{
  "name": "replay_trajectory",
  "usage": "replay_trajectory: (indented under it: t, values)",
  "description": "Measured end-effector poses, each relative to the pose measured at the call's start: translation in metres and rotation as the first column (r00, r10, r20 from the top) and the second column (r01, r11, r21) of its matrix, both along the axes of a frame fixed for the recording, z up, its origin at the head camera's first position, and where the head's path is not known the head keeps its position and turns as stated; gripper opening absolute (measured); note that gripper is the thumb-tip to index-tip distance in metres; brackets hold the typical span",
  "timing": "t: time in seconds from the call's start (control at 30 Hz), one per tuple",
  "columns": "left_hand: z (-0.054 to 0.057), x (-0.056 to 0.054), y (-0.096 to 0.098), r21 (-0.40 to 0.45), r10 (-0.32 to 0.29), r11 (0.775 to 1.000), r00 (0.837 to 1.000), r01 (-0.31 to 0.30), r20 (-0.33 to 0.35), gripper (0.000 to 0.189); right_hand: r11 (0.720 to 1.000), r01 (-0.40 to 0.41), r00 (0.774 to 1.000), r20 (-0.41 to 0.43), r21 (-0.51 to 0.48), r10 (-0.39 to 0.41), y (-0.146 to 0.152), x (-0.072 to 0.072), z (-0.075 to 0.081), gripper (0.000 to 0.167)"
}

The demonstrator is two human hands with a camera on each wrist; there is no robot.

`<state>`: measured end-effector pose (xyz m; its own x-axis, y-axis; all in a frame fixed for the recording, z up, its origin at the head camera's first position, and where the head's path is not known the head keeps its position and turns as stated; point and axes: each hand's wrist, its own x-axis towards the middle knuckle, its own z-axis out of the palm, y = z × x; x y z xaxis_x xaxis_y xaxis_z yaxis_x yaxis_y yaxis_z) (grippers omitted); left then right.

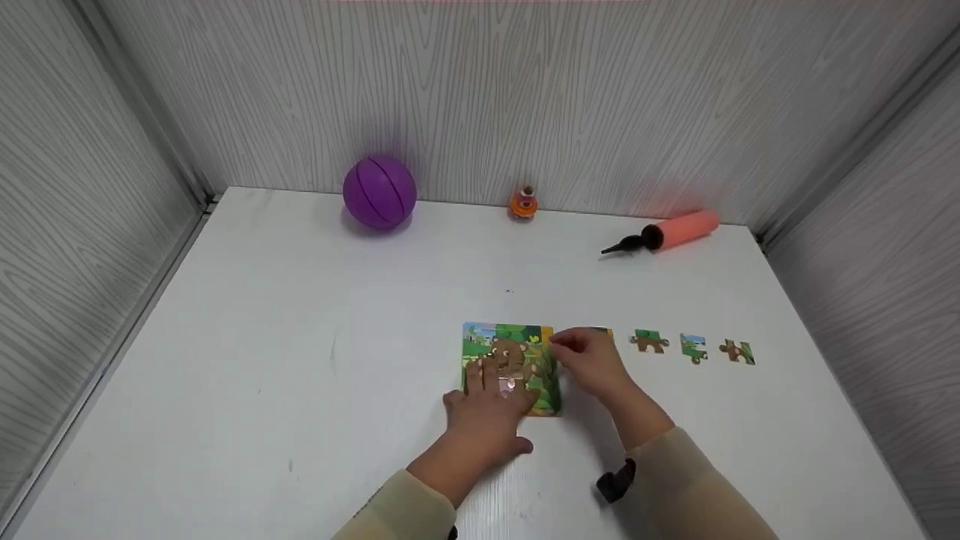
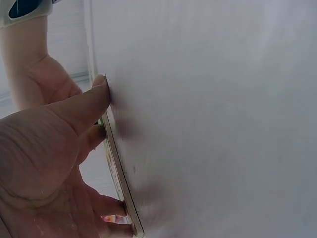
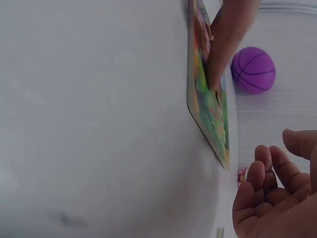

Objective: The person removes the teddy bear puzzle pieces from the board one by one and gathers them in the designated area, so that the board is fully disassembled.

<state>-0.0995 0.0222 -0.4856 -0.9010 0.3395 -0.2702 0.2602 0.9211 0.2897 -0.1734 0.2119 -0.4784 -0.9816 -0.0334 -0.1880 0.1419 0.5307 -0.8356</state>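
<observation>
Puzzle (image 1: 512, 357) flat on counter (image 1: 300, 337), near-square, no clear long axis; directly ahead of both hands. Left hand (image 1: 482, 418) nearer its middle: fingers spread, resting on the puzzle's face, not gripping. Right hand (image 1: 596, 365) at the puzzle's upper right edge, fingers loosely bent, nothing seen between the tips. Loose pieces (image 1: 649, 340) form a row to the right of the puzzle, on the right hand's side; the closest is partly hidden by that hand.
</observation>
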Motion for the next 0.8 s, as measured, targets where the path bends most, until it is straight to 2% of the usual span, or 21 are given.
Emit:
replay_trajectory:
  t: [0.23,0.5,0.63,0.8]
  values:
    - [-0.001,0.001,-0.001,-0.046,-0.009,0.999,0.999,0.007,-0.037,0.086,0.992,-0.082,0.997,0.022,0.096,0.081,-0.032,0.005,-0.014,0.021]
    - [0.002,0.002,-0.001,-0.065,-0.025,0.998,0.999,0.022,-0.041,0.086,0.984,-0.098,0.995,0.039,0.147,0.093,-0.038,0.004,-0.015,0.030]
    - [0.004,0.004,-0.005,-0.031,-0.039,0.999,0.999,0.039,-0.014,0.085,0.987,-0.083,0.996,0.036,0.137,0.079,-0.039,0.003,-0.018,0.032]
    - [0.006,0.007,-0.017,0.071,-0.051,0.996,0.997,0.047,0.055,0.098,0.989,-0.070,0.997,0.026,0.129,0.067,-0.041,0.004,-0.020,0.029]
